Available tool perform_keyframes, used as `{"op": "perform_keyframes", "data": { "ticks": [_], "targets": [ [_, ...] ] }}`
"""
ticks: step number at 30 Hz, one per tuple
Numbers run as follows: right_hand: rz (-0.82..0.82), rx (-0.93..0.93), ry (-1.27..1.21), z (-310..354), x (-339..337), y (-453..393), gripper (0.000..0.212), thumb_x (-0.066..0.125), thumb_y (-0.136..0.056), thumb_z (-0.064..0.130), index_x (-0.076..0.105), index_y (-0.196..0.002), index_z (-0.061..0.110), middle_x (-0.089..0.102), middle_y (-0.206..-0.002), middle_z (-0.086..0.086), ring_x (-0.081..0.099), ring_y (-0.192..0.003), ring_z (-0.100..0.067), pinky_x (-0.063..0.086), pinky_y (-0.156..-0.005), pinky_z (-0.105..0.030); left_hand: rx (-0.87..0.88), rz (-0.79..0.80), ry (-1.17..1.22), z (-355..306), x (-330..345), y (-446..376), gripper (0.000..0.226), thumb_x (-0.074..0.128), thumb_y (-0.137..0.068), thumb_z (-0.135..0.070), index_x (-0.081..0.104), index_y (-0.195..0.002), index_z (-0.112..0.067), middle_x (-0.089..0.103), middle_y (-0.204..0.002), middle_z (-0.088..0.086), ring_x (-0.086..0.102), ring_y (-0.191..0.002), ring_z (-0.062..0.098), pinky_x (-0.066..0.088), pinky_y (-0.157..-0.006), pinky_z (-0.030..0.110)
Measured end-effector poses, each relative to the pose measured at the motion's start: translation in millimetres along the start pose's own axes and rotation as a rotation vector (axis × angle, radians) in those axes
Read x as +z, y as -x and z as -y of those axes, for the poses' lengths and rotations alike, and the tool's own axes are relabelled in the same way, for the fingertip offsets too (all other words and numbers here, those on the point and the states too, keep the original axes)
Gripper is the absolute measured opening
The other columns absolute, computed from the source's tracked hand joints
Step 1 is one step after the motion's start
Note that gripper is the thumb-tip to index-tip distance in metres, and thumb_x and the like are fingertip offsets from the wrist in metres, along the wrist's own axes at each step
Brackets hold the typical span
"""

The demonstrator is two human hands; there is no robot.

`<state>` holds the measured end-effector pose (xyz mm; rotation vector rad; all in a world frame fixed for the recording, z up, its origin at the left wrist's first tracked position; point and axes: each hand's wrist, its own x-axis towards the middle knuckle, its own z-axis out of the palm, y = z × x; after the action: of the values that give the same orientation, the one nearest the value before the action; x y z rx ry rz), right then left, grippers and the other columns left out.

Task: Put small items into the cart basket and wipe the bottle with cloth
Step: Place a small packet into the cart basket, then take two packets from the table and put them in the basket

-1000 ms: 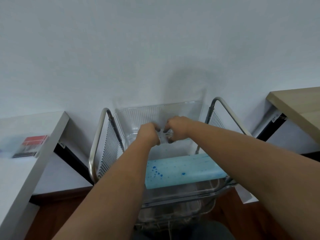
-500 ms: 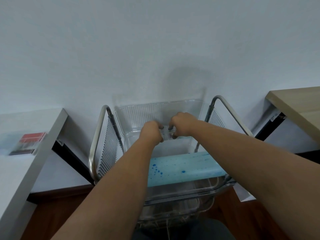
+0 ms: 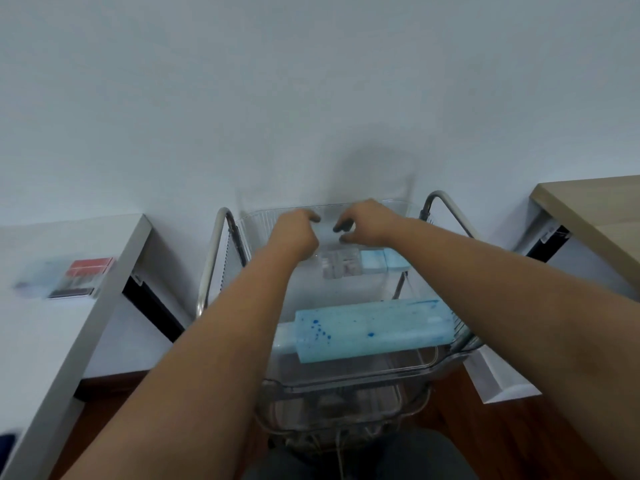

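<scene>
A clear plastic cart basket sits in a metal cart frame straight ahead. A light blue bottle lies on its side across the basket's near part. At the far end lies a small clear box, and right beside it are small light blue boxes. My left hand and my right hand hover just above those boxes near the far wall. Their fingers are loosely curled and hold nothing. A gap separates the two hands.
A white table stands to the left with a red and black packet on it. At the right is a wooden table. The wall is right behind the cart. A lower clear basket shows beneath.
Both hands held the small clear box together over the basket's far end. They have let it go, lifted and parted, and the box now lies on the basket floor.
</scene>
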<state>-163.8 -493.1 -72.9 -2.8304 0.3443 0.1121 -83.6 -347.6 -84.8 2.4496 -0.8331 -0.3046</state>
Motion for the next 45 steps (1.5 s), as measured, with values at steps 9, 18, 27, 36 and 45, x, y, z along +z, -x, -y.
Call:
{"op": "perform_keyframes", "data": {
  "ticks": [9, 18, 27, 36, 45],
  "targets": [
    [-0.326, -0.179, -0.374, 114, -50, 0, 0.016, 0.064, -0.085, 0.019, 0.077, -0.094, 0.023, 0.069, -0.092, -0.002, 0.058, -0.077, -0.010, 0.036, -0.061, -0.004, 0.142, -0.354, 0.276, 25, -175, 72, 0.026, 0.072, -0.083, -0.024, 0.070, -0.108, -0.030, 0.070, -0.096, -0.008, 0.060, -0.062, 0.009, 0.054, -0.065, 0.027],
    [-0.144, -0.342, -0.428, 255, -22, -19, 0.018, 0.066, -0.085, 0.019, 0.074, -0.101, 0.021, 0.068, -0.093, 0.002, 0.059, -0.079, -0.008, 0.038, -0.061, -0.007, -0.247, -0.086, -0.337, 202, -242, 140, 0.064, 0.073, -0.084, -0.016, 0.048, -0.142, -0.028, 0.042, -0.152, 0.000, 0.045, -0.131, 0.021, 0.035, -0.106, 0.030],
    [0.143, -0.362, -0.141, 315, 42, -35, 0.062, 0.074, -0.078, 0.040, 0.051, -0.133, 0.025, 0.050, -0.136, -0.001, 0.048, -0.119, -0.019, 0.039, -0.089, -0.027, -0.223, 0.013, -0.278, 250, -222, 151, 0.076, 0.072, -0.085, -0.017, 0.036, -0.151, -0.024, 0.034, -0.156, 0.001, 0.037, -0.139, 0.022, 0.030, -0.112, 0.033],
    [-0.024, -0.413, -0.220, 312, 48, -31, 0.049, 0.079, -0.068, 0.033, 0.061, -0.112, 0.025, 0.053, -0.105, 0.003, 0.050, -0.096, -0.015, 0.038, -0.071, -0.025, -0.183, -0.119, -0.151, 247, -228, 161, 0.077, 0.089, -0.069, -0.023, 0.054, -0.137, -0.024, 0.044, -0.118, -0.002, 0.058, -0.090, 0.013, 0.044, -0.075, 0.024],
    [-0.415, -0.358, -0.201, 216, -21, 2, 0.051, 0.079, -0.062, 0.042, 0.063, -0.111, 0.034, 0.052, -0.111, 0.001, 0.044, -0.106, -0.018, 0.037, -0.089, -0.028, 0.106, -0.357, -0.038, 162, -217, 147, 0.063, 0.088, -0.063, -0.024, 0.060, -0.118, -0.030, 0.055, -0.111, -0.014, 0.054, -0.087, -0.005, 0.035, -0.066, 0.002]
  ]
}}
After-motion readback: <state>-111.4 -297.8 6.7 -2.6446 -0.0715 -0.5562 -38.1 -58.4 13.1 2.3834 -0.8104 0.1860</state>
